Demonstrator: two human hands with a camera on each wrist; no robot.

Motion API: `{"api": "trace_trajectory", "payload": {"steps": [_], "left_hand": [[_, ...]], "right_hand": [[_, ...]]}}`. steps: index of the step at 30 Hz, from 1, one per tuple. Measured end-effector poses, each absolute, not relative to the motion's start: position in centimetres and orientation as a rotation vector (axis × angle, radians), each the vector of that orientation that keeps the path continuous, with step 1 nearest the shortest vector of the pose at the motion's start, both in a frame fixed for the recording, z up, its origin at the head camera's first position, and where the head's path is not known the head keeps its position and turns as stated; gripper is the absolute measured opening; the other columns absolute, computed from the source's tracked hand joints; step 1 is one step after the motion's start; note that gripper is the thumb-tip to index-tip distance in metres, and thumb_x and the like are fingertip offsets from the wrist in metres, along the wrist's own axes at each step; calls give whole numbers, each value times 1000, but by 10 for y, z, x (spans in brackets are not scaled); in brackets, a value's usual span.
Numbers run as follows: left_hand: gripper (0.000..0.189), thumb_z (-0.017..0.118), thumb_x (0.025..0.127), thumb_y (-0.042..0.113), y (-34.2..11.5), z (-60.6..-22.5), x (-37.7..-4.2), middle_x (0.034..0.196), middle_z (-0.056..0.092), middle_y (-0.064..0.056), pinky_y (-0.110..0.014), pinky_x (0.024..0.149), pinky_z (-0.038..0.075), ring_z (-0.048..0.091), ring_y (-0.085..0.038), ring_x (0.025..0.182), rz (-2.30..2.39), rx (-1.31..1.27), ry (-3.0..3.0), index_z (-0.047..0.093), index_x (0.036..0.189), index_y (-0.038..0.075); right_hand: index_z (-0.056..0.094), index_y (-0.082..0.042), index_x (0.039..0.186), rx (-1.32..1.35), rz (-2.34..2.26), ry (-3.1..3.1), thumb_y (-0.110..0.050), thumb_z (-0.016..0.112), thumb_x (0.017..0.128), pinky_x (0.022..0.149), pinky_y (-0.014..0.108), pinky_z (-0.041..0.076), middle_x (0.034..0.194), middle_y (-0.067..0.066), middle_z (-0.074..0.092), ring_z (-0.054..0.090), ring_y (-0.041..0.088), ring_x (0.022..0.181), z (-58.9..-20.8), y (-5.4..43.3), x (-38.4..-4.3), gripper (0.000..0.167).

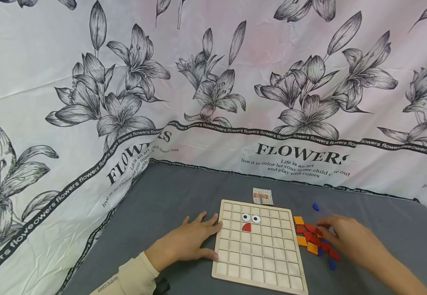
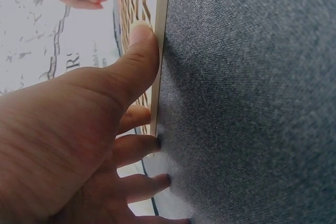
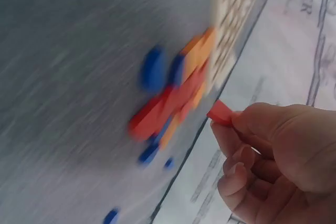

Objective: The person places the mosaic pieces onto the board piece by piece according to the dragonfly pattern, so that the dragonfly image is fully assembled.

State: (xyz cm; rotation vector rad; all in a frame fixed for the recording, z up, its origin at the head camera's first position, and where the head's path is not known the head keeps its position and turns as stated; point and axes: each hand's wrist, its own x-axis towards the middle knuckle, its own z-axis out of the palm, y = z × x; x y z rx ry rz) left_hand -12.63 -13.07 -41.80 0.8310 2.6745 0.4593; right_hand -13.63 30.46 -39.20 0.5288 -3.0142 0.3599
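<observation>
My left hand point(image 1: 187, 241), fingers spread, touches the left edge of the pale wooden grid board point(image 1: 256, 249). Right of the board, my right hand point(image 1: 353, 235) pinches a small red piece point(image 3: 220, 113) near the heap of flat red, orange and blue pieces point(image 1: 308, 237).

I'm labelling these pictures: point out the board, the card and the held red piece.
Board point(image 1: 256, 250), head view, bare middle square.
Card point(image 1: 263, 196), head view, printed face.
Held red piece point(image 3: 219, 112), right wrist view, exposed part.
</observation>
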Motion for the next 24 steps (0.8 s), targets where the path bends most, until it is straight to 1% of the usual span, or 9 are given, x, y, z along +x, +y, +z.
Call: {"api": "trace_trajectory", "payload": {"steps": [3, 5, 9, 11, 14, 16, 19, 24], "left_hand": [[90, 72, 91, 62, -130, -418, -126, 173, 29, -5, -75, 117, 27, 21, -40, 161, 463, 830, 2675, 40, 166, 25], [90, 72, 91, 62, -130, -419, -126, 173, 29, -5, -75, 117, 27, 21, -40, 160, 463, 831, 2675, 40, 166, 25], [89, 72, 91, 61, -130, -418, -126, 173, 29, -4, -75, 117, 27, 21, -40, 161, 467, 830, 2674, 40, 166, 25], [89, 72, 91, 61, -130, -418, -126, 173, 29, -5, -75, 117, 27, 21, -40, 161, 470, 830, 2674, 40, 166, 25], [89, 72, 91, 61, -130, -418, -126, 174, 28, -4, -75, 117, 26, 21, -40, 161, 475, 829, 2670, 39, 166, 26], [89, 72, 91, 61, -130, -418, -125, 174, 28, -4, -75, 117, 26, 20, -40, 161, 478, 827, 2669, 39, 166, 26], [89, 72, 91, 61, -130, -418, -125, 174, 27, -3, -75, 117, 26, 20, -39, 161, 476, 823, 2668, 39, 166, 26], [89, 72, 91, 61, -131, -418, -126, 174, 28, -3, -75, 117, 27, 21, -39, 161, 463, 827, 2674, 39, 166, 26]], "right_hand": [[80, -19, 113, 554, 467, -2990, -17, 78, 98, 51, 25, 42, 92, -12, 69, 50, -1, 67, -388, 286, -136, 16], [80, -18, 115, 593, 516, -2974, -16, 78, 98, 51, 24, 43, 95, -11, 70, 50, -1, 66, -386, 272, -138, 18], [78, -15, 119, 683, 626, -2958, -12, 78, 98, 47, 25, 42, 99, -9, 71, 47, 0, 57, -386, 248, -143, 21], [76, -14, 119, 735, 671, -2947, -12, 77, 98, 47, 25, 42, 100, -8, 72, 47, -1, 57, -388, 239, -146, 21], [73, -15, 116, 790, 737, -2938, -11, 75, 99, 48, 24, 42, 95, -9, 72, 48, -1, 60, -392, 226, -149, 17], [72, -17, 111, 827, 765, -2929, -10, 75, 99, 49, 23, 42, 92, -10, 72, 46, -2, 59, -395, 219, -150, 14], [71, -21, 105, 867, 808, -2917, -8, 75, 99, 47, 23, 39, 88, -11, 71, 43, -1, 55, -400, 209, -153, 15], [71, -26, 102, 889, 828, -2917, -12, 76, 99, 46, 22, 38, 90, -13, 71, 44, 0, 54, -408, 194, -157, 15]]}}
